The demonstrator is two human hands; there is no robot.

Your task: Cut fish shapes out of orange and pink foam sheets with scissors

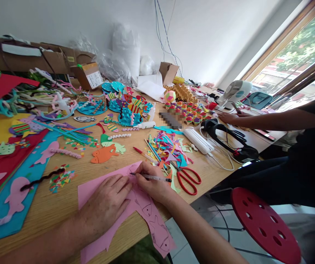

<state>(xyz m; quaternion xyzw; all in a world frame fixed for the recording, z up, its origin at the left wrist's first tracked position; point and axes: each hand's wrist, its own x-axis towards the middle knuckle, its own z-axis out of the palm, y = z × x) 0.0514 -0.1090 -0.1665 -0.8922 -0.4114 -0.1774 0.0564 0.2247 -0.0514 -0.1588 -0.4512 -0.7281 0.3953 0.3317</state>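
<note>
Pressing pink paper [90,191], left hand [106,200] flat, right fingers [142,168] clamped on pen [159,178], box label [95,79] apparently printed, unreadably small

The right hand [149,181] holds a pen [160,179] between its fingers, the tip at a fish outline on a sheet of pink paper [91,194]. The left hand [106,200] lies flat on the paper, which overhangs the near edge of the table [44,209]. More fish are drawn on the overhanging strip. Red-handled scissors [189,179] lie close to that edge, beside a heap of paper scraps [171,143]. An orange fish [102,154] lies farther in. Toward the left edge, a pink fish [17,194] rests on a blue sheet [11,233]. A cardboard box [84,75] stands toward the far edge. At right, another person [306,154] stands by the table near a red stool [264,223].
</note>
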